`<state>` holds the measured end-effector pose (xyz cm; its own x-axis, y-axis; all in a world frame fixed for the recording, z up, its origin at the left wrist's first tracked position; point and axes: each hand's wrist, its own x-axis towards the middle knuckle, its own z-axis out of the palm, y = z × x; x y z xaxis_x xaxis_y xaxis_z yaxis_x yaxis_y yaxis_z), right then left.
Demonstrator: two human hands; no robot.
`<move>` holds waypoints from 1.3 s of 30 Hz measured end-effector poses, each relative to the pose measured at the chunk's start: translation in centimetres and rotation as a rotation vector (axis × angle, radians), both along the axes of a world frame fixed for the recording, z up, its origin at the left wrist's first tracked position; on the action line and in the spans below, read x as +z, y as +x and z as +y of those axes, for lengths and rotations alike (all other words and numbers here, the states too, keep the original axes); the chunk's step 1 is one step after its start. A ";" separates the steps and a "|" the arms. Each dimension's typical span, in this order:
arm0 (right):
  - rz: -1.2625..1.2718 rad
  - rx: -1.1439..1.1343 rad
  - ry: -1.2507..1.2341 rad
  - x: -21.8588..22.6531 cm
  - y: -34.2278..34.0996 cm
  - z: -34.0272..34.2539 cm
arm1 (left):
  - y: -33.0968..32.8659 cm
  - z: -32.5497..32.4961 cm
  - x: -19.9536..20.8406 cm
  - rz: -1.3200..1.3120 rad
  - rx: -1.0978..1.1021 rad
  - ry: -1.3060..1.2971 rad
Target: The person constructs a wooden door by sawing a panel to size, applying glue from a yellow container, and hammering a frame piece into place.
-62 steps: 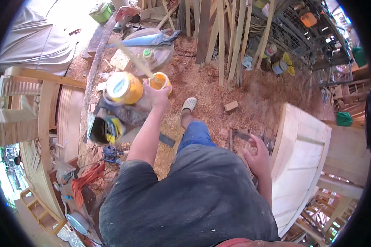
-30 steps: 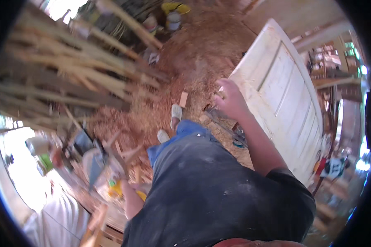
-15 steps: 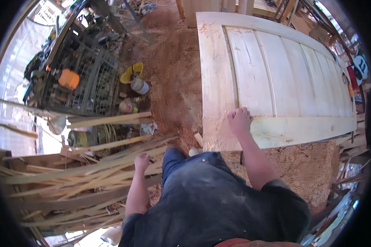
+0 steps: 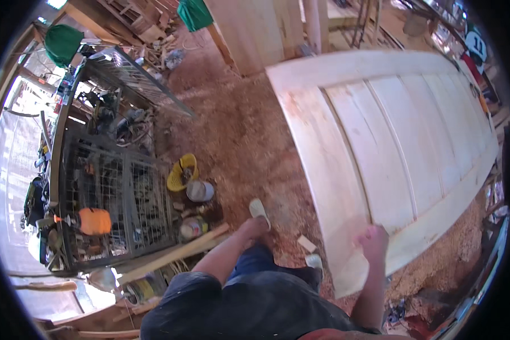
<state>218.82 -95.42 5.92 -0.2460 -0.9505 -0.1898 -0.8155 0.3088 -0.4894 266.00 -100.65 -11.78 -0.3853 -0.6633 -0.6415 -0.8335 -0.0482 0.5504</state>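
Note:
A large pale wooden door with raised frame and upright panel boards lies flat on my right. My right hand is over the frame at its near edge, fingers curled closed; I cannot make out anything in them, nor whether the hand touches the wood. My left hand hangs in front of my left leg, above the sandal on my foot. Its fingers are too unclear to read, and no held thing shows.
Sawdust covers the floor, with a small wood offcut by my feet. On the left stand a wire-mesh cabinet, an orange container, a yellow basket and a white bucket. A tall wooden panel stands beyond.
My body and view have turned left, bringing more of the cabinet in. The left hand has swung forward. My right hand stays closed over the door's near frame, lower in the picture.

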 end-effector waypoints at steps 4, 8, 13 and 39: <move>0.408 0.202 0.272 -1.9 -2.8 -0.4 | 5.3 -9.3 4.0 0.057 0.273 0.028; 0.381 0.055 0.672 -2.7 -5.0 -1.8 | 15.2 -14.8 8.5 0.261 0.640 0.034; 0.647 0.187 0.761 -3.4 -3.7 -9.3 | 33.8 -13.1 -0.4 -0.442 0.436 -0.149; -0.479 0.660 0.419 4.3 48.7 -70.2 | 45.5 -57.0 -1.1 -0.115 -0.010 -0.190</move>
